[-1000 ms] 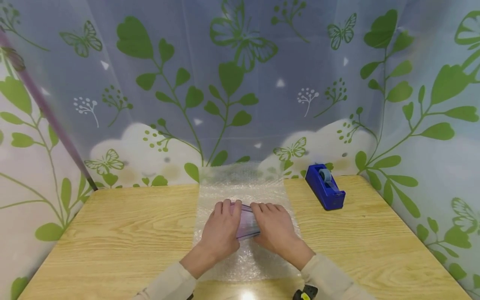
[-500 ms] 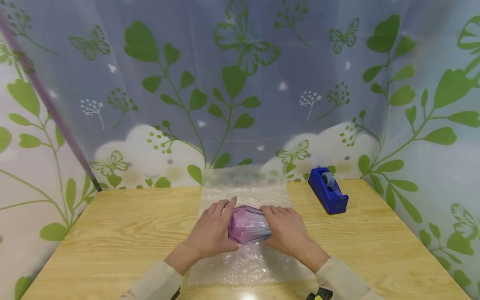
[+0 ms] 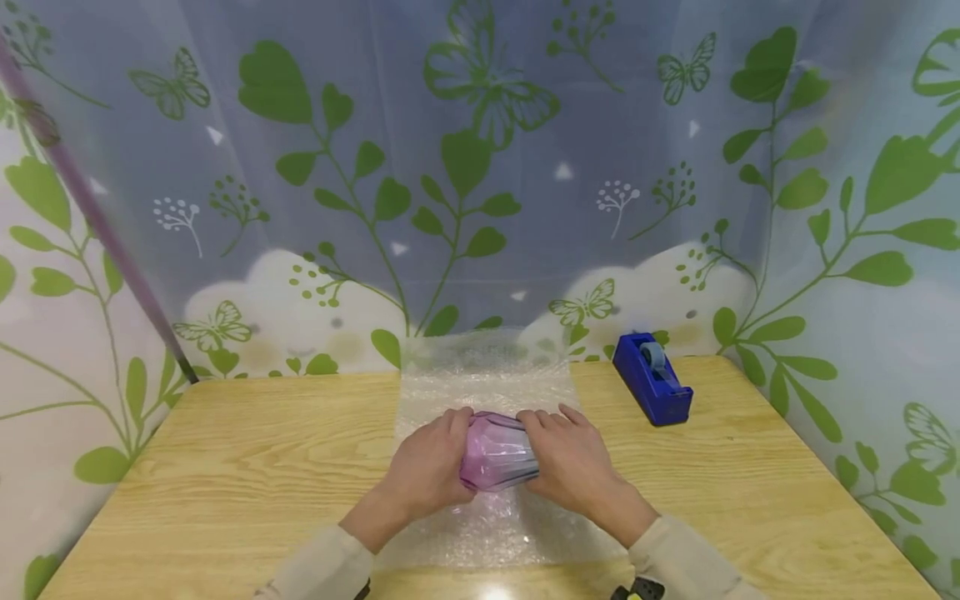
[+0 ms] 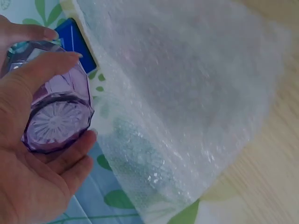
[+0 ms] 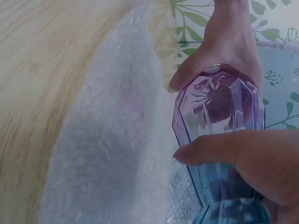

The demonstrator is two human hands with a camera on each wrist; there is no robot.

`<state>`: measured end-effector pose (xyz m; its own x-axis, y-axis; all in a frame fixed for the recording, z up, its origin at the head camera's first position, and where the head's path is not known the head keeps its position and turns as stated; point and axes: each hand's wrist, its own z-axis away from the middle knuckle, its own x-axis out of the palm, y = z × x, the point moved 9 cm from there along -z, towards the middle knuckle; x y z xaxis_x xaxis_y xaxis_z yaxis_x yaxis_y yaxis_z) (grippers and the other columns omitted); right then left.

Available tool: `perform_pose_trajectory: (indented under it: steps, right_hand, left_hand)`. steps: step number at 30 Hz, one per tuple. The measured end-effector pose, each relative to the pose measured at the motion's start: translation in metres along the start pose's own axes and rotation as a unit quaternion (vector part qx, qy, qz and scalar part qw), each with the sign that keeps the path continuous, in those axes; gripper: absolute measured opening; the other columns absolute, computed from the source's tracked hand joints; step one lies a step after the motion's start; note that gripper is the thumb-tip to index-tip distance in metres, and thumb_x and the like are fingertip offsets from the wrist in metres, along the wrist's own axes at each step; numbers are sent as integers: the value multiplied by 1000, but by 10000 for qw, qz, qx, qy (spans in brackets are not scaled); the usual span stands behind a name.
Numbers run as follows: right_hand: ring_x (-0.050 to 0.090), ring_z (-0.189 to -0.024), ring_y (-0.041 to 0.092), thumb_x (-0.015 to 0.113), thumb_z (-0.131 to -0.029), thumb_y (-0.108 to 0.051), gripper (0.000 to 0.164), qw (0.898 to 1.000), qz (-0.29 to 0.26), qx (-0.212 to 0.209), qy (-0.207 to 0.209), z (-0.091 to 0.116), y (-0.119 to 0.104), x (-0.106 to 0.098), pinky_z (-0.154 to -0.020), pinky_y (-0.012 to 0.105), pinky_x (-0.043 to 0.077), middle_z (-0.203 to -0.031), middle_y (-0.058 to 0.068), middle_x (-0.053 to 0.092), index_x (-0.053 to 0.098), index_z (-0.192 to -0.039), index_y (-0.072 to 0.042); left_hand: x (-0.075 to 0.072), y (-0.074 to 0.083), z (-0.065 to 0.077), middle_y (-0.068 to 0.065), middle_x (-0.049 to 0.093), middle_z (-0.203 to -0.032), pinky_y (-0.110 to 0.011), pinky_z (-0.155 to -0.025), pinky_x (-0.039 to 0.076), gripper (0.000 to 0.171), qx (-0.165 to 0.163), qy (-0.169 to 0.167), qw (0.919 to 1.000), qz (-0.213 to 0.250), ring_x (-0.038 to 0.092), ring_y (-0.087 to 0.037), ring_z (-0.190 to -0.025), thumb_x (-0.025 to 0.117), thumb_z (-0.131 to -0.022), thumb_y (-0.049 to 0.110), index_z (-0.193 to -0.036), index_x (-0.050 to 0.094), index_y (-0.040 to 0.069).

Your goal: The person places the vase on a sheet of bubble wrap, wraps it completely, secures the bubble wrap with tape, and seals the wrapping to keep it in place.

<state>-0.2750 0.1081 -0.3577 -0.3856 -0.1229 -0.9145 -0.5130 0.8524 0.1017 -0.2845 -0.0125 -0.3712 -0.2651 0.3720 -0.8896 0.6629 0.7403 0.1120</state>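
A faceted glass vase (image 3: 497,454), purple at its base and bluish toward its neck, lies sideways between both hands above a sheet of bubble wrap (image 3: 480,533). My left hand (image 3: 430,462) grips the purple base end. My right hand (image 3: 573,458) holds the bluish end, hiding the neck in the head view. Seen from the left wrist, the star-patterned base (image 4: 55,122) faces the camera, with left fingers beneath it. From the right wrist, the right thumb (image 5: 201,149) lies across the vase's middle, and the blue neck (image 5: 231,210) flares below it.
A blue tape dispenser (image 3: 652,379) with a roll of tape stands at the back right of the wooden table (image 3: 285,450). Behind rises a curtain (image 3: 525,208) printed with leaves and butterflies; the bubble wrap's far end leans up against it.
The hands have moved apart, uncovering more of the vase. Half a second ago the left fingers were spread and raised at the base; now they wrap round it.
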Motion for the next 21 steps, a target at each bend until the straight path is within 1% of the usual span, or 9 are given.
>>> perform_pose_trajectory:
  steps: [3, 6, 9, 12, 17, 21]
  right_hand:
    - [63, -89, 26, 83, -54, -29, 69, 9998, 213, -54, 43, 0, -1, -1, -98, 45, 39, -97, 8, 64, 54, -112, -5]
    - [63, -85, 27, 84, -53, -27, 71, 9993, 366, -57, 40, 1, -2, -1, -97, 46, 39, -96, 9, 64, 54, -113, -2]
    - [63, -85, 28, 85, -52, -26, 77, 9989, 469, -76, -20, 1, -4, 0, -97, 46, 40, -97, 10, 63, 53, -117, -1]
    - [62, -85, 29, 88, -51, -33, 85, 9989, 463, -105, -7, 1, -7, 0, -93, 44, 42, -97, 12, 62, 52, -120, 0]
    - [60, -86, 29, 88, -50, -45, 93, 9991, 364, 3, 225, 3, -10, -2, -82, 39, 48, -97, 14, 61, 51, -121, 1]
    - [60, -93, 31, 88, -49, -48, 98, 9993, 236, 71, 284, 3, -12, -2, -83, 41, 49, -105, 16, 60, 50, -123, 2]
  left_hand:
    - [1, 3, 0, -9, 55, -95, -34, -68, 53, 87, -25, 96, 9999, -79, 59, -22, -78, 87, -50, 30, -120, 45, -1]
    - [1, 5, -1, -9, 55, -94, -33, -65, 53, 86, -51, 182, 9998, -100, 59, -20, -77, 86, -50, 31, -120, 45, 0]
    - [2, 8, 0, -9, 55, -94, -32, -65, 53, 85, -47, 215, 9996, -167, 59, -20, -77, 86, -51, 31, -119, 45, 0]
    - [3, 11, 0, -9, 55, -93, -32, -64, 53, 83, 33, 261, 9994, -239, 59, -20, -75, 85, -51, 29, -118, 45, 0]
    - [1, 18, -1, -10, 55, -93, -31, -63, 53, 83, 150, 370, 9986, -353, 59, -20, -74, 85, -51, 28, -117, 45, -2]
    - [0, 22, -3, -12, 57, -95, -30, -64, 53, 83, 196, 437, 9977, -483, 60, -20, -76, 85, -51, 28, -118, 46, -3]
